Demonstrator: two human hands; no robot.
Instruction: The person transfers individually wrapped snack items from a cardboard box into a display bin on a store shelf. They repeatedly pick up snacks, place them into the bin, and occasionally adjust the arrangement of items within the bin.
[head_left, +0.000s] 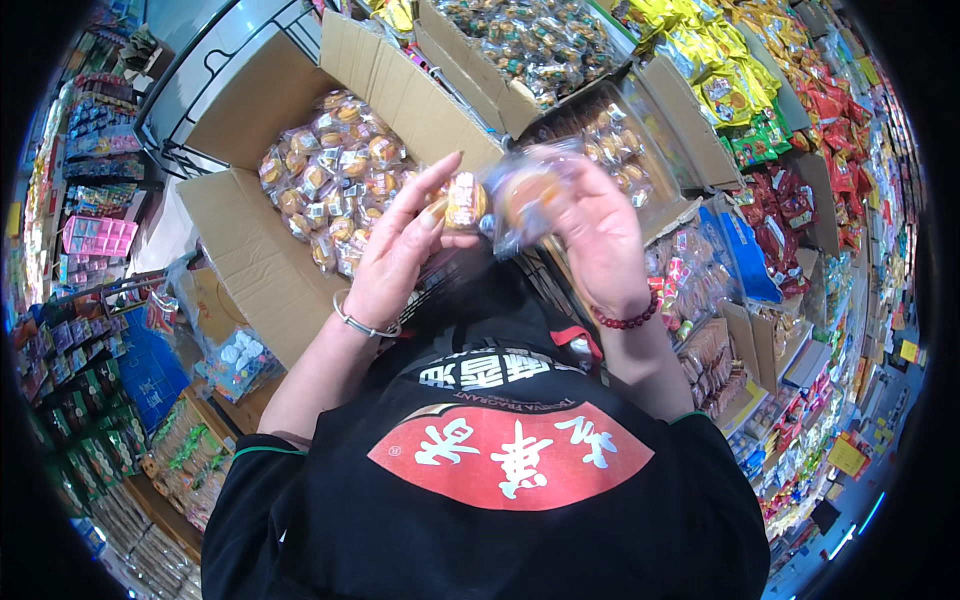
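Note:
My left hand, with a metal bangle at its wrist, holds a small plastic-wrapped cake between thumb and fingers. Just to the right, my right hand grips another clear-wrapped round pastry, blurred by motion. A red bead bracelet circles that wrist. The two packs are close together; whether they touch I cannot tell. Below and beyond the left hand is an open cardboard carton with its flaps up. Many similar wrapped cakes fill it.
Right of the carton, a box holds wrapped pastries. Behind it stands a carton of dark-wrapped sweets. Yellow snack bags and red bags line the right side. A black wire rack edges the far left.

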